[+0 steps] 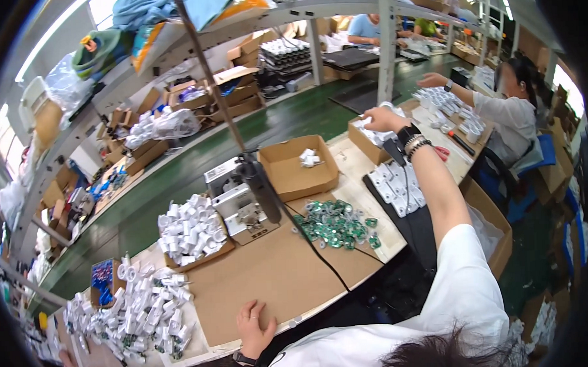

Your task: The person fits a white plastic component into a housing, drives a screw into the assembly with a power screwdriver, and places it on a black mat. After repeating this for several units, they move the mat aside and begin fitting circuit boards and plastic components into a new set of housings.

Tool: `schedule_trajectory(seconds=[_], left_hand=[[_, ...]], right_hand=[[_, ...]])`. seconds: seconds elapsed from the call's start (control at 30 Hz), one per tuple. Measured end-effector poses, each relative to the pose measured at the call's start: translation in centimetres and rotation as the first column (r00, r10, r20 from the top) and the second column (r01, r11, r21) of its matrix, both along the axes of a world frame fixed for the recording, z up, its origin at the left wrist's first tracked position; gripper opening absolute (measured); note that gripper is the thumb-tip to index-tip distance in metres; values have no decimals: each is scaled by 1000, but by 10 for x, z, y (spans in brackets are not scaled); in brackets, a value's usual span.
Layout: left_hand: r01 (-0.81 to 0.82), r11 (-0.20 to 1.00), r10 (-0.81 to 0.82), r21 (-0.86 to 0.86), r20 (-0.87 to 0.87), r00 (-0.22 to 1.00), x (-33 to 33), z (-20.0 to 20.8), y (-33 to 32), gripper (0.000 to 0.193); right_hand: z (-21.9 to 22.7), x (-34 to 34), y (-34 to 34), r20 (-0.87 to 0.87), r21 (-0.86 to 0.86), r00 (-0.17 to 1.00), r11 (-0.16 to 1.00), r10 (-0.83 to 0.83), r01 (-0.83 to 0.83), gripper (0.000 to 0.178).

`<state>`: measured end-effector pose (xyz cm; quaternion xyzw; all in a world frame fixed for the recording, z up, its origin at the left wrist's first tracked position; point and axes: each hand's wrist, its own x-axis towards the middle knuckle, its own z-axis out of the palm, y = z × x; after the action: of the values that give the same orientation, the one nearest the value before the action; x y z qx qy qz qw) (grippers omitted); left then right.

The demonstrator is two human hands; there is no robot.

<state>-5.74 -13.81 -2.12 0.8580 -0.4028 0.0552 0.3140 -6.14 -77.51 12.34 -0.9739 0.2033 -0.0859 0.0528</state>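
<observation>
My left hand (254,328) rests at the bench's front edge on a flat brown cardboard sheet (258,275), fingers slightly bent and apart, holding nothing. My right arm is stretched far to the right. My right hand (386,120) is over a cardboard box (362,144) with white pieces inside, its fingers curled down; what they grip, if anything, is hidden. Below that wrist lie flat white parts (398,187) in rows on a black mat. Green circuit boards (337,224) are heaped beyond the cardboard sheet. An open box (300,183) holds a few white pieces.
White housings fill a tray (191,229) and form a large pile (140,315) at left, beside a box of blue and red parts (104,281). A grey machine (243,208) and a slanted pole (209,76) stand before the green conveyor (159,204). A co-worker (511,105) sits at right.
</observation>
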Motion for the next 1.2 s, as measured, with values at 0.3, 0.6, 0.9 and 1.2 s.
schedule_trajectory(seconds=[0.3,0.6,0.9,1.2], left_hand=[[48,996,-62,-78,-181,981,10,-16,3,44],[42,999,-39,24,-140,989,3,-13,-7,45],[71,995,-65,73,-80,995,12,-26,-5,48],[154,986,-148,63,-88,985,4,-3,-6,48]], right_hand=[[-16,35,-8,49,84,998,996,40,-44,39],[-47,19,-45,124,229,992,973,-21,-8,43],[-12,-10,-25,181,297,982,948,60,-113,43],[42,-103,42,254,281,963,946,89,-162,42]])
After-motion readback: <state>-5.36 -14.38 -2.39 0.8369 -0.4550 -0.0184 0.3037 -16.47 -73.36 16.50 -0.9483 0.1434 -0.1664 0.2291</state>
